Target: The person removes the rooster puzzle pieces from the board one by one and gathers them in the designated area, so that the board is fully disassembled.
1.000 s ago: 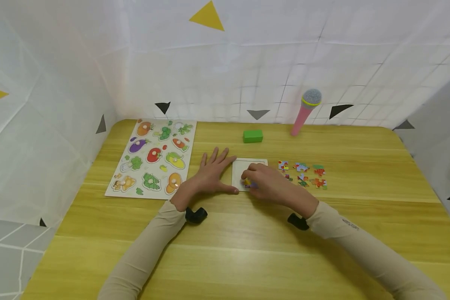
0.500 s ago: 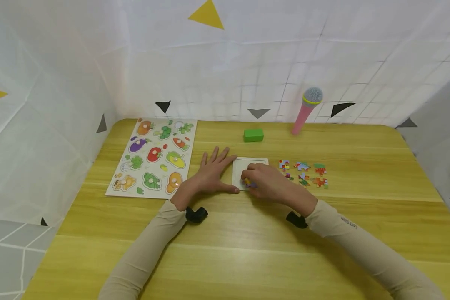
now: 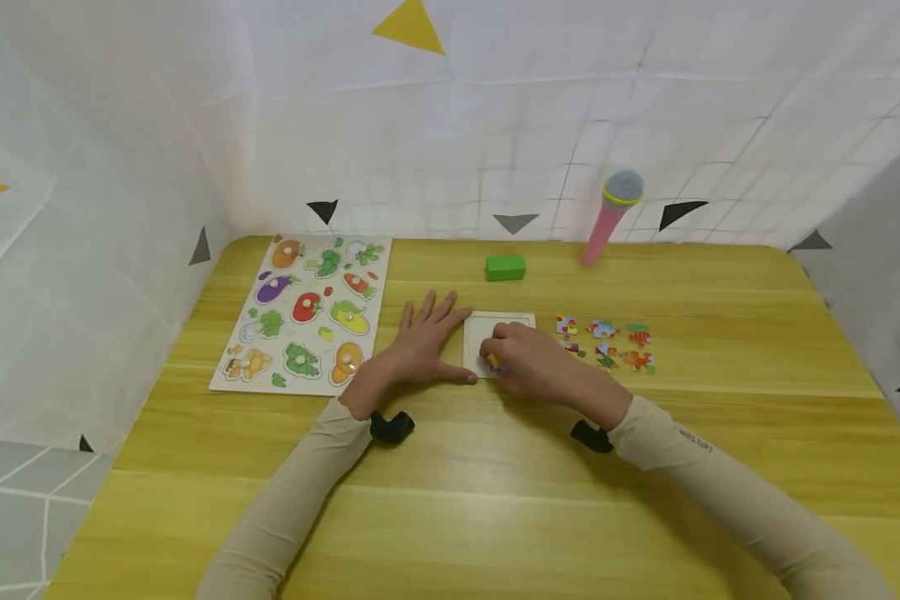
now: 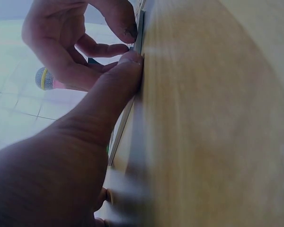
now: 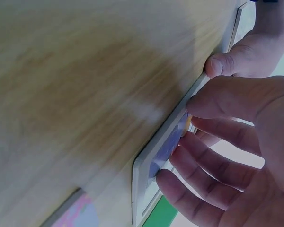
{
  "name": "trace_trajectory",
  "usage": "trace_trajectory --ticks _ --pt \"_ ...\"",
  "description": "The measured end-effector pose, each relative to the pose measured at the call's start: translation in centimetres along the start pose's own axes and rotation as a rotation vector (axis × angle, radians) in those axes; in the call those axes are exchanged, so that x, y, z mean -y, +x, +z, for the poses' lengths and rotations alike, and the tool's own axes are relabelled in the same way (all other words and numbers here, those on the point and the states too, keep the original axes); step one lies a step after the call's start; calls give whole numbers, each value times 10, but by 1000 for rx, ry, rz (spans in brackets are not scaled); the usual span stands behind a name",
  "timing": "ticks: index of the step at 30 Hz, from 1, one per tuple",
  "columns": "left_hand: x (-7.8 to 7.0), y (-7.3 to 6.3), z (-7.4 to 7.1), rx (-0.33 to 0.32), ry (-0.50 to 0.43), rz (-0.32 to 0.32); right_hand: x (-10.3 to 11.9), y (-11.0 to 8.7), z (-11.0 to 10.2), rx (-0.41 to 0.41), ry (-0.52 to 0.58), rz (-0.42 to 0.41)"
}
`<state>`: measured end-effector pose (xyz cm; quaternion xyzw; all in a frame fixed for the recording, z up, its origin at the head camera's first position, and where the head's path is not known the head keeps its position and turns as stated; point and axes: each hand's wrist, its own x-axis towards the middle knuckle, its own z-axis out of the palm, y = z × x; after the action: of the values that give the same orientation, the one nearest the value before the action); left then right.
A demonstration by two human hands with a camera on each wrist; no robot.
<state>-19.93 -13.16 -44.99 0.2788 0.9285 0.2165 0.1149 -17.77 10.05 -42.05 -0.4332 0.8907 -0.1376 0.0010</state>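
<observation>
A small white puzzle tray [image 3: 476, 327] with a raised rim lies between the hands. My left hand [image 3: 422, 346] is spread flat at its left side, with index finger and thumb at the tray's edge. Over the tray's right part, my right hand [image 3: 531, 358] pinches a yellow and purple jigsaw piece [image 3: 493, 362], largely hidden under the fingers in the head view. The right wrist view shows a purple printed surface [image 5: 166, 147] inside the rim, with the thumb and fingertips right at it. Several loose jigsaw pieces [image 3: 603, 329] lie to the right of the tray.
A vegetable peg puzzle board [image 3: 322, 337] lies at the left. Behind the tray sits a green block [image 3: 506, 267], and a pink toy microphone [image 3: 603, 232] stands at the back right. White cloth [image 3: 330, 142] hangs behind the wooden table [image 3: 480, 517].
Both hands stay in nearly the same place. The right fingers have shifted slightly over the piece, so less of its purple part shows. The head view has tilted slightly.
</observation>
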Motion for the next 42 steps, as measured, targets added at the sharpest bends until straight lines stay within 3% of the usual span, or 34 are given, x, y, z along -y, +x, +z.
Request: trace_trajectory --ticks 7,42 --pt "-1 0 -1 2 -2 3 2 2 -2 23 -11 7" --pt "4 3 3 3 12 0 4 4 -1 -48 -13 39"
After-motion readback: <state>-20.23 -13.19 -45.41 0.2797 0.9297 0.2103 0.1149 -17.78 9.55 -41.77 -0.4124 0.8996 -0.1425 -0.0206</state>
